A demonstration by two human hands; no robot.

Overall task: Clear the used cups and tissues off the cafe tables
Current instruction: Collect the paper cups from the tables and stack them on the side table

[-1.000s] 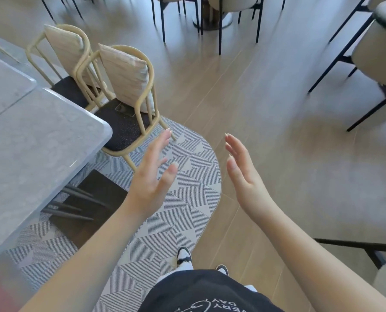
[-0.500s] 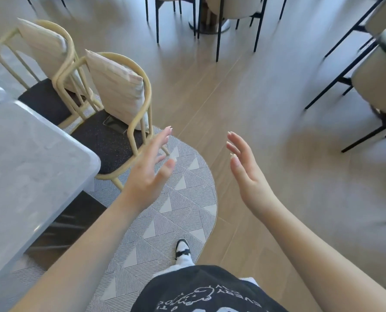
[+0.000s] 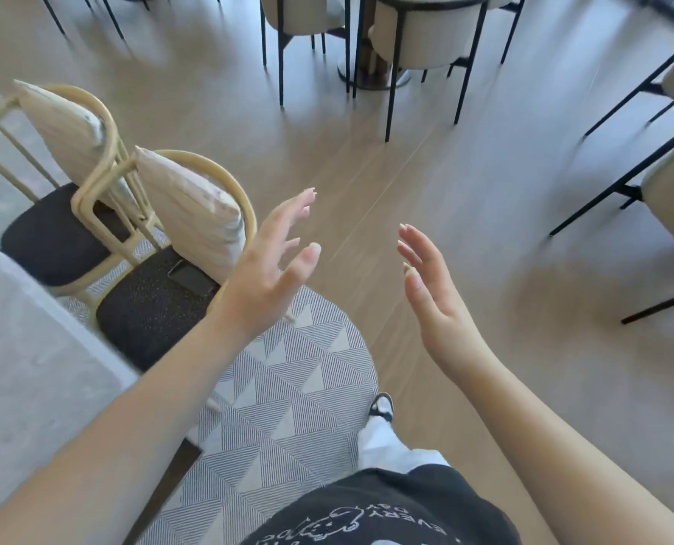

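Note:
No cup or tissue shows in the head view. My left hand (image 3: pixel 266 271) is raised in front of me with its fingers spread and straight, holding nothing. My right hand (image 3: pixel 431 293) is raised beside it, palm turned inward, fingers straight and empty. Both hover over the wooden floor, apart from each other. The grey stone table (image 3: pixel 25 367) lies at the lower left, and the part of its top that shows is bare.
Two cream-framed chairs with dark seats stand by the table, the near chair (image 3: pixel 178 269) and the far chair (image 3: pixel 64 214). A dark flat phone (image 3: pixel 191 278) lies on the near seat. A patterned grey rug (image 3: pixel 288 391) lies underfoot. Black-legged upholstered chairs (image 3: pixel 426 37) stand ahead and right.
The view has moved forward and to the right, so the grey table slid toward the lower left and the far chairs came closer. Both hands stay raised and empty.

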